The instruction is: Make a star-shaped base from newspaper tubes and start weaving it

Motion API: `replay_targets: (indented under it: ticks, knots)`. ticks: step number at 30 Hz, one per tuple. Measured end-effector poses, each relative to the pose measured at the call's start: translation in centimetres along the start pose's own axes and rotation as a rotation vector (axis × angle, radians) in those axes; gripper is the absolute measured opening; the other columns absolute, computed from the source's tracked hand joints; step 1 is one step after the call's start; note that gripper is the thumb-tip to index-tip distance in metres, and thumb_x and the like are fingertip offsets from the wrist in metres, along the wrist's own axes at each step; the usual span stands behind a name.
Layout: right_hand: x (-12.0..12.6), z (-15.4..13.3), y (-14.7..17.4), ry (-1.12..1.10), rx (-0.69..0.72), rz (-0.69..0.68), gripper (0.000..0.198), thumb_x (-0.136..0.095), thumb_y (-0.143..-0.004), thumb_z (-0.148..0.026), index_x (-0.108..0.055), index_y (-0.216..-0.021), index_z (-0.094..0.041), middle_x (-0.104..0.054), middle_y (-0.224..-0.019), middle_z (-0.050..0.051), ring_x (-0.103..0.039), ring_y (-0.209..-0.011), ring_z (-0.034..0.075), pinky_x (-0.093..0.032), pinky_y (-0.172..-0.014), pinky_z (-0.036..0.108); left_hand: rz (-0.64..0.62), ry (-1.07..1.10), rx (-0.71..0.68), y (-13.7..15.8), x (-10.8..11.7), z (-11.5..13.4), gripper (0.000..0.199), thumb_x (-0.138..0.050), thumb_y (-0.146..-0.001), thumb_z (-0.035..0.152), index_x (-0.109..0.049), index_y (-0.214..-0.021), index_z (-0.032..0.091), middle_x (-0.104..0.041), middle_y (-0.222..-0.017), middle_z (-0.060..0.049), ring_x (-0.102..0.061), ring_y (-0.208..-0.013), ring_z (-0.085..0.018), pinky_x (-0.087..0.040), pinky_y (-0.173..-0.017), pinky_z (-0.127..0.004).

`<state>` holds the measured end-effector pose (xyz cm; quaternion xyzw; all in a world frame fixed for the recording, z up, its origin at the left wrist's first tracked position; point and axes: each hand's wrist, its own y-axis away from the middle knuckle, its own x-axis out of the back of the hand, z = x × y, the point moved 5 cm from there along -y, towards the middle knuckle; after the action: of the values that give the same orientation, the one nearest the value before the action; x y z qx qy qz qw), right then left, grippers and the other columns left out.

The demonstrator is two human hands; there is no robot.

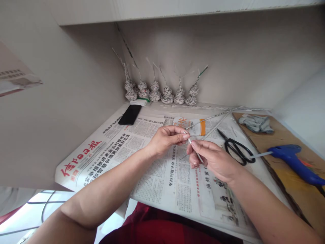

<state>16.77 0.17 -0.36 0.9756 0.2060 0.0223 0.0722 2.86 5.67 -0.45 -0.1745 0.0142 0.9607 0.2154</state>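
Observation:
Over the newspaper, my left hand pinches one end of a thin rolled paper stick between thumb and fingers. My right hand grips the same stick a little lower, and its short pale tip pokes out below the fingers. Part of the stick is hidden by both hands. Just beyond them, long paper sticks lie slanted across a printed card with an orange edge. Black-handled scissors rest to the right of my right hand.
Several woven paper gourd shapes stand along the back wall. A black phone lies at the left. On the right, a brown board carries a crumpled cloth and a blue glue gun. A shelf overhangs the table.

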Motion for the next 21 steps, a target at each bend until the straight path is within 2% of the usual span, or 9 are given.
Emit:
replay_targets:
  ticks: [4,5,6,9,11,15,17,19,21]
  knots:
    - [0.9,-1.0,0.4,0.351,0.193,0.267,0.033,-0.054,-0.094,-0.051,-0.063,-0.083,-0.022,-0.063,-0.072,0.001,-0.055,-0.065,0.014,-0.04,-0.064,0.03,0.014,0.004,0.015,0.0,0.0,0.0,0.03,-0.088,-0.063,0.032,-0.072,-0.078,0.013,-0.068,-0.069,0.0,-0.058,-0.059,-0.007,-0.045,-0.059,-0.022]
    - [1.0,-1.1,0.4,0.382,0.21,0.293,0.033,-0.054,-0.094,-0.051,-0.062,-0.082,-0.022,-0.062,-0.071,0.0,-0.054,-0.064,0.014,-0.04,-0.064,0.03,0.017,0.008,0.019,0.1,0.0,0.0,0.03,-0.088,-0.063,0.032,-0.072,-0.078,0.012,-0.068,-0.069,0.001,-0.059,-0.06,-0.007,-0.045,-0.059,-0.021]
    - [0.9,-0.9,0.3,0.345,0.19,0.268,0.034,-0.053,-0.095,-0.052,-0.062,-0.081,-0.022,-0.06,-0.069,0.0,-0.053,-0.063,0.014,-0.04,-0.064,0.03,0.017,0.014,0.024,0.1,0.0,-0.1,0.03,-0.089,-0.063,0.032,-0.072,-0.078,0.012,-0.068,-0.07,0.001,-0.059,-0.059,-0.006,-0.046,-0.059,-0.021]
    - [0.1,0.3,-0.1,0.018,0.004,0.027,0.039,-0.047,-0.095,-0.057,-0.057,-0.08,-0.022,-0.049,-0.056,-0.004,-0.051,-0.055,0.013,-0.038,-0.058,0.029,0.008,0.03,0.05,0.2,-0.2,-0.2,0.03,-0.089,-0.062,0.03,-0.072,-0.079,0.012,-0.068,-0.067,0.001,-0.058,-0.058,-0.006,-0.046,-0.06,-0.021]
    - [0.0,0.4,-0.1,-0.031,-0.024,-0.021,0.04,-0.047,-0.095,-0.058,-0.055,-0.08,-0.022,-0.048,-0.056,-0.005,-0.05,-0.055,0.013,-0.038,-0.058,0.029,0.01,0.041,0.069,0.2,-0.2,-0.4,0.03,-0.089,-0.062,0.03,-0.072,-0.078,0.012,-0.068,-0.065,0.001,-0.059,-0.057,-0.006,-0.047,-0.06,-0.021]
    - [0.9,-1.2,0.4,0.5,0.242,0.241,0.031,-0.053,-0.095,-0.048,-0.057,-0.079,-0.022,-0.057,-0.067,-0.002,-0.049,-0.062,0.013,-0.037,-0.064,0.03,0.031,0.045,0.078,0.1,-0.1,-0.6,0.03,-0.089,-0.062,0.03,-0.071,-0.077,0.012,-0.069,-0.066,0.0,-0.06,-0.057,-0.007,-0.047,-0.059,-0.021]
    - [0.8,-1.5,0.5,0.616,0.285,0.281,0.031,-0.05,-0.097,-0.045,-0.058,-0.079,-0.022,-0.058,-0.069,-0.001,-0.049,-0.062,0.013,-0.036,-0.065,0.031,0.031,0.033,0.074,0.1,-0.1,-0.6,0.031,-0.089,-0.061,0.031,-0.071,-0.077,0.012,-0.069,-0.066,0.0,-0.061,-0.057,-0.007,-0.047,-0.059,-0.021]
    - [0.6,-0.8,0.3,0.435,0.21,0.208,0.034,-0.045,-0.099,-0.047,-0.06,-0.083,-0.022,-0.057,-0.066,-0.002,-0.051,-0.061,0.013,-0.038,-0.063,0.03,0.032,0.034,0.071,0.1,-0.1,-0.5,0.031,-0.09,-0.06,0.031,-0.072,-0.077,0.012,-0.069,-0.067,0.0,-0.061,-0.057,-0.007,-0.048,-0.059,-0.021]
    - [0.1,0.2,-0.1,0.113,0.079,0.064,0.036,-0.045,-0.098,-0.051,-0.06,-0.084,-0.022,-0.054,-0.061,-0.003,-0.052,-0.058,0.013,-0.039,-0.061,0.029,0.032,0.047,0.075,0.2,-0.1,-0.4,0.032,-0.091,-0.059,0.031,-0.072,-0.076,0.012,-0.069,-0.066,0.001,-0.06,-0.056,-0.006,-0.048,-0.06,-0.021]
